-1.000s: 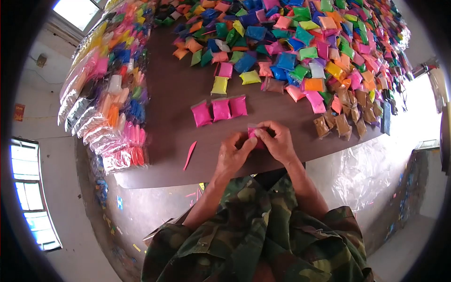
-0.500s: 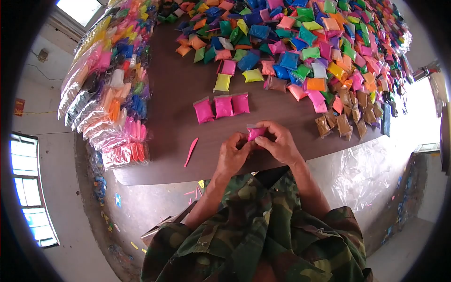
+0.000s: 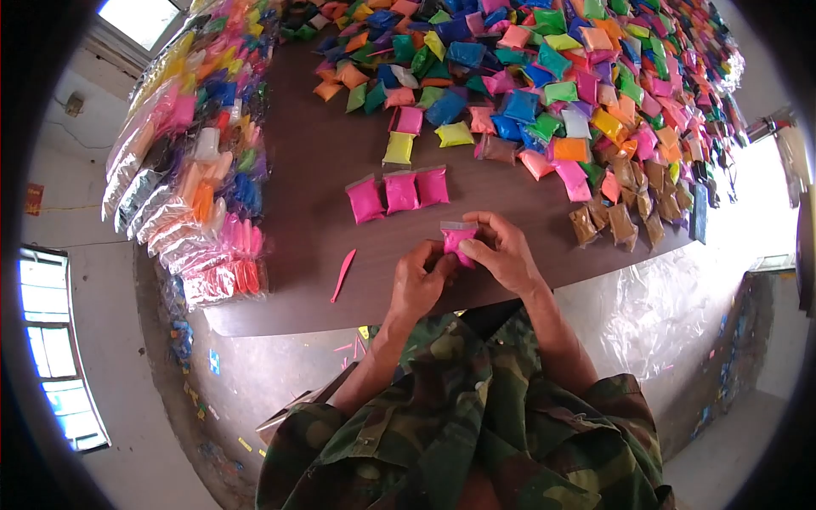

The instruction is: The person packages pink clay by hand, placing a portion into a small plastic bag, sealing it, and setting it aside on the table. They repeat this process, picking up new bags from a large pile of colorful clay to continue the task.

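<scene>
Close to the table's front edge I hold a small clear bag of pink clay (image 3: 460,235) between both hands. My left hand (image 3: 422,276) pinches its lower left side with thumb and curled fingers. My right hand (image 3: 501,252) grips the right side, thumb pressed on the front. The transparent top strip of the bag points away from me. Beyond my hands, three magenta bags (image 3: 401,192) lie in a row, touching one another. A pink plastic knife (image 3: 343,274) rests on the table to the left of my left hand.
A large heap of colourful clay bags (image 3: 527,93) covers the far and right parts of the brown table (image 3: 306,195). Brown bags (image 3: 623,226) lie at the right edge. Stacked packs of plastic tools (image 3: 217,204) line the left side. Clear plastic sheeting (image 3: 650,319) lies on the floor.
The pink bag has been turned more upright between my fingers, showing more of its front and its clear top strip. My hands have barely shifted; the view has moved slightly.
</scene>
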Tool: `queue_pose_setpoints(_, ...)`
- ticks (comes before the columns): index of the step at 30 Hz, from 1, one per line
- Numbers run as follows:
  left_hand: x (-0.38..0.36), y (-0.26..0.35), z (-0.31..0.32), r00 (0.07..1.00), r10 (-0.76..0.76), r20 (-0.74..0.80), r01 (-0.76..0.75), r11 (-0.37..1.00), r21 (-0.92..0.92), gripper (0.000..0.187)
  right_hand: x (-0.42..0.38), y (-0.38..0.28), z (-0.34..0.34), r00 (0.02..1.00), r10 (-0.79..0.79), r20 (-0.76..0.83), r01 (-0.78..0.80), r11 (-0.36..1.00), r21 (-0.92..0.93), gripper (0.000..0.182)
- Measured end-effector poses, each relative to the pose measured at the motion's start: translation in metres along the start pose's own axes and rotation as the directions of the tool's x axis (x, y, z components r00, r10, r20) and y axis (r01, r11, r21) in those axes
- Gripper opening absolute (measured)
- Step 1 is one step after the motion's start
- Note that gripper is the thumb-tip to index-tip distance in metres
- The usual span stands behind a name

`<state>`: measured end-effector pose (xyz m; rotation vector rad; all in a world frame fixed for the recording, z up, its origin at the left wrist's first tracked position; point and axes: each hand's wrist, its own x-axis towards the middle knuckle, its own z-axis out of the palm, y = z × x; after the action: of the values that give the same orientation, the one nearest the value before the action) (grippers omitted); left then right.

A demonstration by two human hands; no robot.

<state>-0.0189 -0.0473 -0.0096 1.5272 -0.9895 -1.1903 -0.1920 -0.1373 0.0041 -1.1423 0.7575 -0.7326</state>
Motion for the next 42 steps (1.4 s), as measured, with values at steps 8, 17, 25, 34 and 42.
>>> queue_pose_setpoints(8,-0.002,0.013,0.0,0.999,-0.008,-0.038,0.003,0.993,-0.115,0.023,0.004,0.019,-0.002,0.993,-0.105,-0.043,0.098,0.985,-0.145,0.035)
queue_pose_setpoints(17,-0.002,-0.001,0.009,0.981,0.078,-0.179,-0.084,0.996,-0.026,0.02,0.002,0.013,-0.002,0.998,-0.061,-0.021,0.056,0.983,-0.177,0.039)
queue_pose_setpoints(25,-0.004,0.01,0.004,0.987,0.047,-0.156,-0.07,0.987,-0.147,0.023,0.008,0.015,-0.003,0.998,-0.063,0.027,0.067,0.979,-0.193,0.028)
queue_pose_setpoints(34,0.001,-0.008,0.006,0.981,0.074,-0.179,-0.098,0.987,-0.129,0.02,0.001,0.009,0.002,0.994,-0.111,0.006,0.107,0.945,-0.309,0.026)
queue_pose_setpoints(42,-0.004,0.017,0.002,0.992,0.043,-0.115,-0.051,0.996,-0.067,0.017,0.003,0.023,0.0,0.988,-0.147,-0.05,0.13,0.958,-0.255,0.025)
